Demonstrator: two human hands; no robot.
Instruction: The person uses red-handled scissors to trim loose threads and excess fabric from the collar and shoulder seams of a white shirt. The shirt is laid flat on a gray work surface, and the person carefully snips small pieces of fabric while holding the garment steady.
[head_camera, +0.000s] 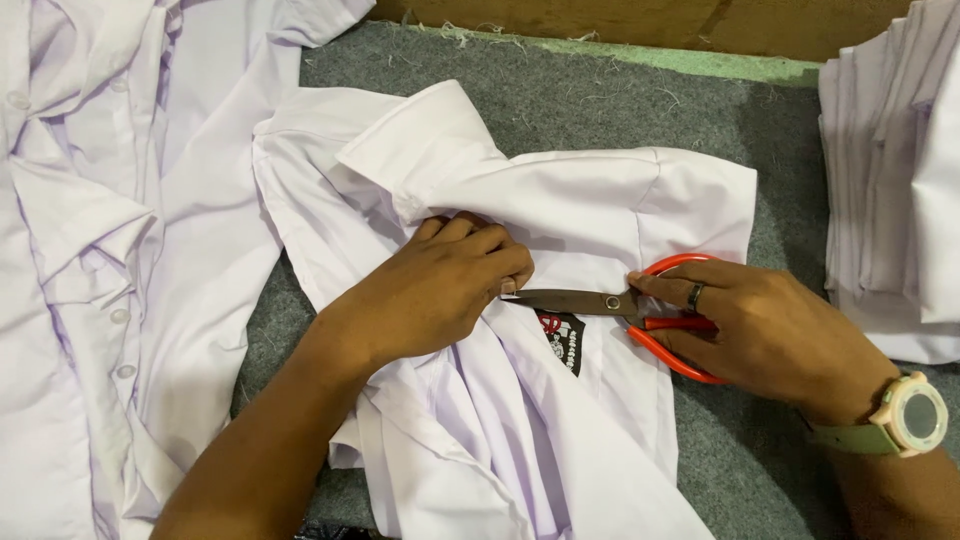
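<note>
Head view: white shirt (560, 200) lies crumpled on a grey felt table (760, 130), collar area turned up toward the camera, so the black label (565, 338) sewn inside is exposed. Left hand (440, 285) is closed, fingers pinching the fabric just beside the label; this keeps the cloth taut and steady at the blade tips. Right hand (765, 320) grips the red-handled scissors (625, 305), fingers through the loops, blades nearly closed and pointing left, tips meeting the left fingertips above the label. A ring and a green wristwatch (905, 420) show on the right hand. More white shirts (110, 250) lie spread at left; a folded stack (895, 180) sits at right, well apart.
</note>
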